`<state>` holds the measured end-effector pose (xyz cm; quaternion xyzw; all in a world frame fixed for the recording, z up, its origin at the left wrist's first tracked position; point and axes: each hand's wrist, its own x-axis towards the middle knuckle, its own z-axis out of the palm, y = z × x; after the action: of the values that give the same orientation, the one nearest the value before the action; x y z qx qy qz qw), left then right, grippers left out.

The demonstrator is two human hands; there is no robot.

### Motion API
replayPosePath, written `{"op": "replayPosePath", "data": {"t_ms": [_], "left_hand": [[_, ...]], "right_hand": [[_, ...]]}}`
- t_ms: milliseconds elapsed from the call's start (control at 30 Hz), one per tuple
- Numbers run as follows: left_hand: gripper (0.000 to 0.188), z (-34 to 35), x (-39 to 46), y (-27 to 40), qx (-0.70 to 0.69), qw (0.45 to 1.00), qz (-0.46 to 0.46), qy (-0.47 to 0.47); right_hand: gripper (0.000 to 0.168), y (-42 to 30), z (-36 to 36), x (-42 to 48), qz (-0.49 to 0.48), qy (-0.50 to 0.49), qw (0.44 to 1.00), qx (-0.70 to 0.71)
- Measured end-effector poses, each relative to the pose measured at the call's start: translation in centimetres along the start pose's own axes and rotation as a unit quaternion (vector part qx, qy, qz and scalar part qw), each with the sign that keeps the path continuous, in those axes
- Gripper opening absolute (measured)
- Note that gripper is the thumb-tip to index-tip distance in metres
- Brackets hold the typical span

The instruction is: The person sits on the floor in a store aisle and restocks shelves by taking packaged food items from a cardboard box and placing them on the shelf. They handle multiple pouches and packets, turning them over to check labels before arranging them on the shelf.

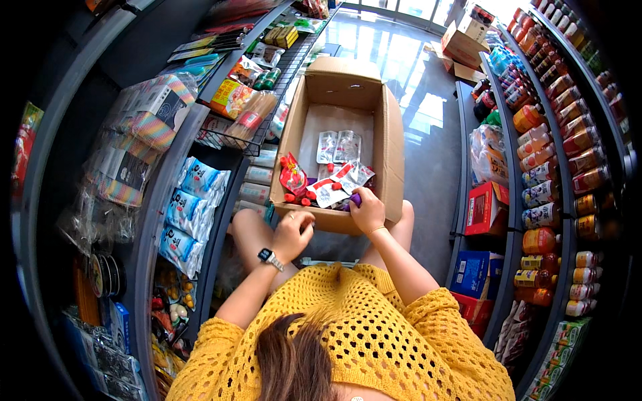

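Between my knees stands an open cardboard box (392, 150). Several silver spouted pouches (347, 145) with red caps lie in it, some flat on its floor and others heaped towards me. A red spouted pouch (292, 176) leans at the left wall of the box. At the near right corner, the fingers of my right hand (369, 213) reach over the rim and pinch a small purple item (354, 201), partly hidden by the pouches and fingers. My left hand (295, 234) is curled by the near left corner; whether anything is inside its fingers is hidden.
Shelves with blue-and-white bags (183, 213) and a wire basket (246, 145) line the left side. Drink bottles (539, 178) and a red carton (485, 208) fill shelving on the right. More cardboard boxes (462, 46) stand by the far glass front.
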<state>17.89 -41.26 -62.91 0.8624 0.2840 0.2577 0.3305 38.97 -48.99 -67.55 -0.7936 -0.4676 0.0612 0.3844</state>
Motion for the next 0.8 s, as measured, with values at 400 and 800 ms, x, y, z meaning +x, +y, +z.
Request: {"op": "replayPosePath", "data": {"t_ms": [400, 800], "left_hand": [[0.013, -3.5, 5.8, -5.3, 0.343, 0.938, -0.024, -0.048], [0.021, -14.6, 8.2, 8.7, -0.256, 0.964, -0.018, 0.075]], "right_hand": [[0.023, -0.4, 0.1, 0.1, 0.015, -0.023, 0.999, -0.033], [0.019, -5.8, -4.9, 4.6, 0.098, 0.003, 0.896, 0.434]]}}
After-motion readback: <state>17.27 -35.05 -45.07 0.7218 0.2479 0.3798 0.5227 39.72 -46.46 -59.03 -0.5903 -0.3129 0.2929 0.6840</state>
